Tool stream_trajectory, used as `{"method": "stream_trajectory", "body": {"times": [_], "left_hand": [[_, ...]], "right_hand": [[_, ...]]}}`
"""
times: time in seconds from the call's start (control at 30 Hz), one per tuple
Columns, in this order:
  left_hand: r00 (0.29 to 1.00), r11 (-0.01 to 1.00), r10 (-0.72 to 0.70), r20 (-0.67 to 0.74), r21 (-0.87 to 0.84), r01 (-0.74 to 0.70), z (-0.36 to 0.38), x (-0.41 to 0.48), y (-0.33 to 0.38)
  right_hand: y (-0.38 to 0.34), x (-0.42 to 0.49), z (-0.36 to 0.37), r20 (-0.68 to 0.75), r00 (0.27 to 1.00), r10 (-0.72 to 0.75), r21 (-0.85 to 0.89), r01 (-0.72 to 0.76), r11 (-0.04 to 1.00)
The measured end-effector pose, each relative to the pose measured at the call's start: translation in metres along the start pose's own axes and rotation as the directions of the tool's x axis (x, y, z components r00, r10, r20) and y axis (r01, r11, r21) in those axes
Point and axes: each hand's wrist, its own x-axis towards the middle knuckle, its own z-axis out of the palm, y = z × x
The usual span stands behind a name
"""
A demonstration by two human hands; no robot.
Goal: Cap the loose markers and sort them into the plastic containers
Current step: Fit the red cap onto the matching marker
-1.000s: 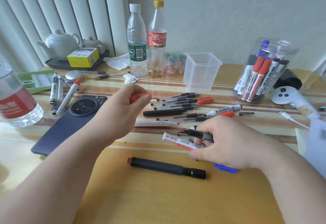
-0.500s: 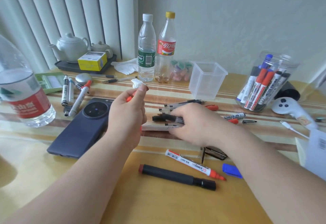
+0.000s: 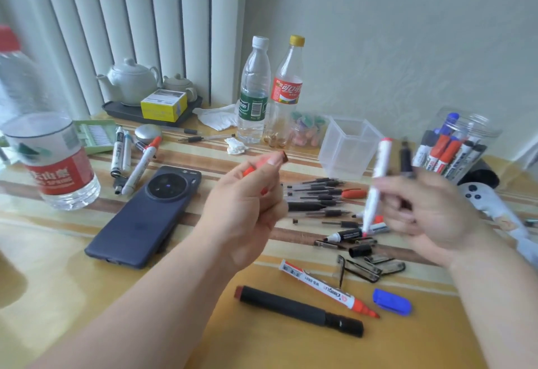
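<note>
My left hand (image 3: 247, 211) pinches an orange-red marker cap (image 3: 263, 163) above the table's middle. My right hand (image 3: 428, 211), blurred by motion, grips a white marker with red ends (image 3: 377, 182) held nearly upright, and a dark pen (image 3: 406, 159) also sticks up from it. On the table near me lie an uncapped white marker with a red tip (image 3: 326, 287), a black marker (image 3: 300, 310) and a loose blue cap (image 3: 392, 301). An empty square plastic container (image 3: 348, 147) stands behind, and a round clear jar (image 3: 454, 147) holds several markers at the right.
Several black pens (image 3: 317, 197) and loose clips (image 3: 369, 264) lie between my hands. A dark phone (image 3: 145, 217) lies at the left, with a large water bottle (image 3: 43, 136) beyond it. Two bottles (image 3: 270, 92), a tea set (image 3: 136, 83) and a white controller (image 3: 480, 200) ring the work area.
My right hand has lifted off the pen pile with the white marker, swinging it upright. My left hand rose slightly with the cap. The camera tilted up.
</note>
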Motion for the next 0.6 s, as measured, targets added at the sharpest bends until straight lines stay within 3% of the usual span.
{"method": "stream_trajectory", "body": {"times": [0.03,0.07,0.13,0.37,0.6], "left_hand": [[0.997,0.998,-0.051,0.061,0.032,0.049,0.004,-0.004,-0.007],[0.989,0.994,-0.097,0.112,0.056,0.091,0.008,-0.007,-0.015],[0.970,0.985,-0.168,0.173,0.062,0.160,0.012,-0.013,-0.028],[0.915,0.954,-0.297,0.273,0.047,0.295,0.022,-0.014,-0.041],[0.910,0.947,-0.316,0.270,0.031,0.320,0.023,-0.016,-0.044]], "right_hand": [[0.001,-0.007,-0.002,0.010,1.000,0.019,0.282,-0.021,0.959],[0.003,-0.012,-0.001,0.001,1.000,0.014,0.438,-0.013,0.899],[0.010,-0.018,0.008,-0.047,0.999,-0.003,0.560,0.029,0.828],[0.014,-0.036,0.022,-0.177,0.957,-0.230,0.487,0.288,0.824],[0.021,-0.036,0.020,-0.173,0.922,-0.346,0.322,0.385,0.865]]}}
